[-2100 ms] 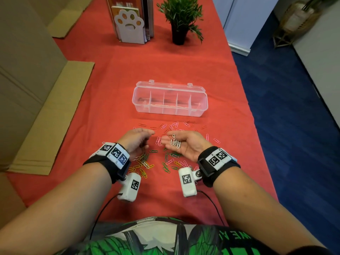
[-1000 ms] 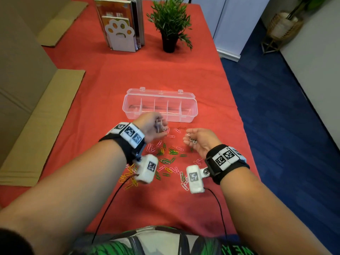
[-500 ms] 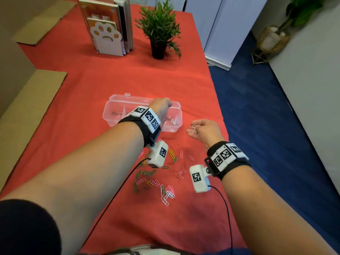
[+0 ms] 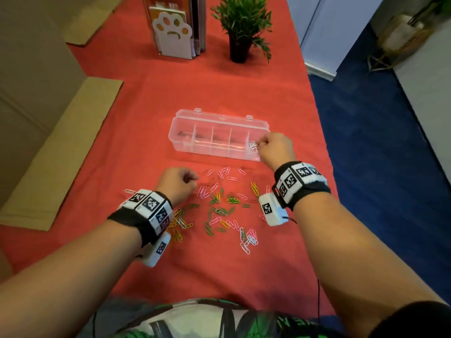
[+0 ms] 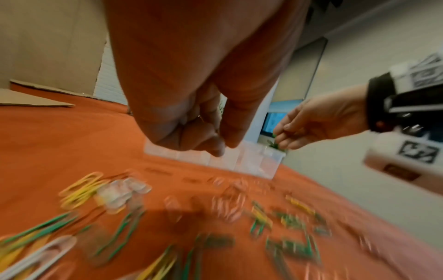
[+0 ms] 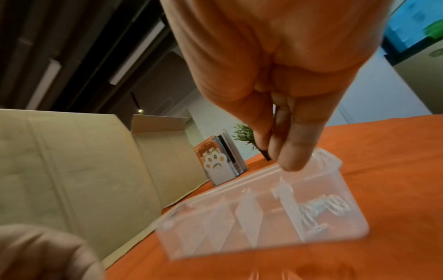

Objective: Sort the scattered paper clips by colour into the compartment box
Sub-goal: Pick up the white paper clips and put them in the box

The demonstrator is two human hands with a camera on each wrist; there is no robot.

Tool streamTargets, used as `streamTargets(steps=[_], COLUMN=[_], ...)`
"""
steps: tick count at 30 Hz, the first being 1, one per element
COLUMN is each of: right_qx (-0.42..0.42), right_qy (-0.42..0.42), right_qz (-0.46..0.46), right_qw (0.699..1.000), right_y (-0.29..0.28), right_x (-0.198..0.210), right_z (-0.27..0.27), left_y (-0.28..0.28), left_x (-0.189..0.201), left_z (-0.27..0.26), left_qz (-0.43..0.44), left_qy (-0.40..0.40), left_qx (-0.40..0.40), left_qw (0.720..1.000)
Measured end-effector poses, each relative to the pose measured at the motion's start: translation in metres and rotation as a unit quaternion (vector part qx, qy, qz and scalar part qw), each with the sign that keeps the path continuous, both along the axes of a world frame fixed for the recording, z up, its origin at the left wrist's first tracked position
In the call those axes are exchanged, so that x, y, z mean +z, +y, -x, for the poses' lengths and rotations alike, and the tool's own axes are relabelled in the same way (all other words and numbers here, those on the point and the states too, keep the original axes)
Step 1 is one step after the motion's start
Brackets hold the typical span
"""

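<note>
A clear compartment box (image 4: 219, 117) with its lid back lies across the red tablecloth. Pink, green, yellow and white paper clips (image 4: 220, 211) are scattered in front of it. My right hand (image 4: 262, 145) hovers over the box's rightmost compartment, fingers pointing down with nothing seen between them (image 6: 282, 151). White clips (image 6: 321, 208) lie in that compartment (image 4: 252, 145). My left hand (image 4: 188, 180) is curled just above the pile's far left side. In the left wrist view its thumb meets the curled fingers (image 5: 221, 147), and I see no clip in them. The box (image 5: 251, 163) lies beyond.
A potted plant (image 4: 240, 51) and a paw-print bookend (image 4: 173, 35) with books stand at the table's far end. Flat cardboard (image 4: 58, 152) lies along the left. The table's right edge drops to blue floor (image 4: 378, 167) close beside the box.
My left hand has pulled back from over the box to the clip pile. My right hand has moved left over the rightmost compartment, and the white clips it carried now lie there.
</note>
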State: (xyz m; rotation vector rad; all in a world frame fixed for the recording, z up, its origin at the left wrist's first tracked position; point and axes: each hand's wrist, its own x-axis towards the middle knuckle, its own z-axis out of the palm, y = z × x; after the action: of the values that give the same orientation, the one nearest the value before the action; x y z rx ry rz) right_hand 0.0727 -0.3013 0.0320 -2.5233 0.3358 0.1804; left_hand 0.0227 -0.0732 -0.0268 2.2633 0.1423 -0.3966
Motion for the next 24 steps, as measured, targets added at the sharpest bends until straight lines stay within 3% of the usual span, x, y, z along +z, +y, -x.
streamTargets(steps=[5,8,15,21,24], right_qx=[0.102,0.108,0.126,0.051,0.006], right_qy=[0.122,0.161,0.103,0.072,0.077], right_qz=[0.048,0.046,0.037,0.073,0.040], right_qw=[0.986,0.980,0.986,0.993,0.996], right_y=[0.004,0.004,0.001,-0.018,-0.027], right_x=[-0.034,-0.057,-0.099,-0.104,-0.099], right_z=[0.081,0.125,0.181,0.181,0.179], left_y=[0.013,-0.003,-0.058,-0.089,-0.093], left_x=[-0.021,-0.025,-0.030,-0.036,-0.038], left_z=[0.037,0.056,0.080,0.089,0.091], left_qz=[-0.044,-0.049,-0.067,-0.138,-0.171], left_qy=[0.045,0.059,0.026,-0.031,-0.058], left_qx=[-0.085,-0.157,-0.338,-0.441,-0.466], left_qw=[0.994,0.985,0.938,0.886,0.866])
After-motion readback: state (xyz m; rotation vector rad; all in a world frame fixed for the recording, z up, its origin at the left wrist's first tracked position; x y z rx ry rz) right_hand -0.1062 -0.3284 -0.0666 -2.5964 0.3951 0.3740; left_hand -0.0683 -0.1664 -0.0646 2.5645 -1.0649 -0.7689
